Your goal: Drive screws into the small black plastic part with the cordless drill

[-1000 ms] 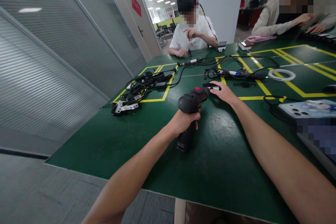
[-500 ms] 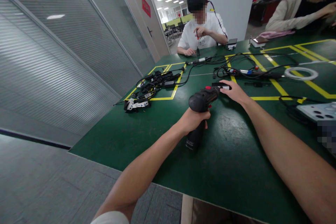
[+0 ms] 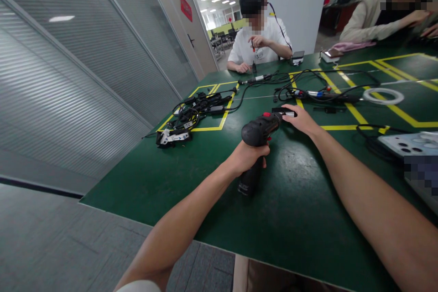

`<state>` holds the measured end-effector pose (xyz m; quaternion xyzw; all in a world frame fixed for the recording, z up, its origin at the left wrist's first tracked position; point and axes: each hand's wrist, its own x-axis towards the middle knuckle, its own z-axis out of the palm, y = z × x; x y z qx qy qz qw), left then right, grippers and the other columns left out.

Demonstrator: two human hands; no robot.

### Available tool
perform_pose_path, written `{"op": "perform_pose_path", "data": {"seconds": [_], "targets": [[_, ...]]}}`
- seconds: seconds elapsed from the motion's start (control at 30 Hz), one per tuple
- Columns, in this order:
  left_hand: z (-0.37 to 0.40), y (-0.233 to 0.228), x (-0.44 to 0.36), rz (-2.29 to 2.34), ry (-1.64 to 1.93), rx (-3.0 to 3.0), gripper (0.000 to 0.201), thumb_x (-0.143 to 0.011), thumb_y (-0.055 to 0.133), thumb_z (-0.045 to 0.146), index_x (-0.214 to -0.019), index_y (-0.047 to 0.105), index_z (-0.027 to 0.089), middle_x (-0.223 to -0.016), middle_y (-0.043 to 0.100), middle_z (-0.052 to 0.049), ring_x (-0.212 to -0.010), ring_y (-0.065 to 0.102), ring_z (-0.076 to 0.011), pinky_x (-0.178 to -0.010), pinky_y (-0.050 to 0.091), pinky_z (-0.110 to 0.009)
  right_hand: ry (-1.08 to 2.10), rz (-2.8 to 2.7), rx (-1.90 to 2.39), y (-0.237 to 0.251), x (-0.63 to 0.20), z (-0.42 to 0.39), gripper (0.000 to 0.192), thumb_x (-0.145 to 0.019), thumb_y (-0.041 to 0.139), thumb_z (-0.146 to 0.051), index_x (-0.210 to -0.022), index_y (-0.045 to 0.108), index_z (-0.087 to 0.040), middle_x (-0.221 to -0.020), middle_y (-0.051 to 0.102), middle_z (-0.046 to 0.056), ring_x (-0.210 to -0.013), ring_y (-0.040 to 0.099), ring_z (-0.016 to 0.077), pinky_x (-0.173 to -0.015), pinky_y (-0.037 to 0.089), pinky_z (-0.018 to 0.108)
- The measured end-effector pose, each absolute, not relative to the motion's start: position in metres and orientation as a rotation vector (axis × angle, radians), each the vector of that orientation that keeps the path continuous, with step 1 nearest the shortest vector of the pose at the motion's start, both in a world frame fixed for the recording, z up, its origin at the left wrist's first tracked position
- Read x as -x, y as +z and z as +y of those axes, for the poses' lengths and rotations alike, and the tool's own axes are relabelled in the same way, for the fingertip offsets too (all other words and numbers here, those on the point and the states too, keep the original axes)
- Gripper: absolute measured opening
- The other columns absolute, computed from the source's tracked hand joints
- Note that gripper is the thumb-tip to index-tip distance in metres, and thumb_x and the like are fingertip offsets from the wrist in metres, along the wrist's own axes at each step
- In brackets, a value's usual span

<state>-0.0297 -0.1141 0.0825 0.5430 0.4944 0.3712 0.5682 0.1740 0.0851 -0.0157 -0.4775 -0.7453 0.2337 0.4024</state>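
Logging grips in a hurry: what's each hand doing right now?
Left hand: closed around the power drill.
Right hand: fingers closed on a small black-and-silver piece near the drill's nose.

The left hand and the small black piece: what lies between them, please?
The front end of the drill lies between left hand and piece in the head view.

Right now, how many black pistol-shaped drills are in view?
1: the black pistol-shaped drill is in your left hand, its front end by the small black-and-silver piece your right hand holds. No other shows; the tangled black cables might hide one.
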Motion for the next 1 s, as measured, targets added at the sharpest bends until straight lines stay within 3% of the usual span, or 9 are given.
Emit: {"op": "perform_pose_path", "data": {"seconds": [0.73,1.0], "targets": [[-0.1136,0.0823,0.0313,1.130,0.884,-1.275,0.030,-0.070,0.060,0.013,-0.099,0.054,0.015,-0.077,0.053,0.003,-0.046,0.055,-0.0075,-0.043,0.045,-0.023,0.574,-1.901,1.230,-0.0135,-0.1732,0.0847,0.050,-0.077,0.066,-0.032,-0.126,0.065,-0.024,-0.109,0.062,0.008,-0.092,0.061,0.0234,-0.087,0.049,0.039],[-0.1132,0.0808,0.0317,1.131,0.887,-1.288,0.028,-0.070,0.060,0.013,-0.097,0.054,0.015,-0.078,0.053,0.003,-0.046,0.055,-0.0072,-0.043,0.046,-0.023,0.579,-1.912,1.225,-0.0135,-0.1740,0.0857,0.049,-0.078,0.066,-0.032,-0.126,0.065,-0.024,-0.112,0.062,0.008,-0.097,0.061,0.0246,-0.091,0.048,0.040]]}}
